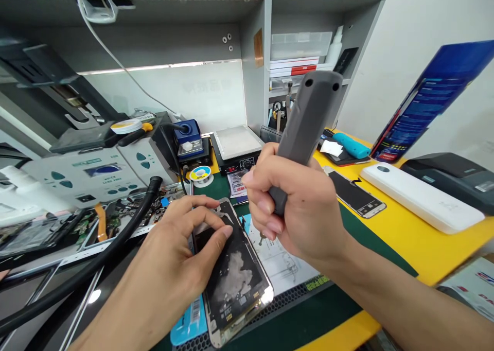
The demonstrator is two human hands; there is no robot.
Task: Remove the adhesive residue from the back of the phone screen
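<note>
A dark grey, bar-shaped hand tool (309, 114) with two round holes in its upper end stands tilted in my right hand (301, 202). My fingers wrap around its lower part, above the mat; its exact kind does not show. My left hand (185, 248) rests over an opened smartphone screen assembly (239, 279), thumb and fingertips drawn together at its upper part. Anything pinched between them is hidden. The assembly's dark back carries a greyish patch and small gold contacts near the lower end. Under it lie a blue packet (189, 325) and a printed sheet (285, 258).
A thick black hose (131, 238) curves across the left beside a soldering station (104, 173) and loose circuit boards. Behind stand a solder spool (201, 174) and a heating plate (237, 144). At right lie another phone screen (357, 191) and a white oblong device (420, 196).
</note>
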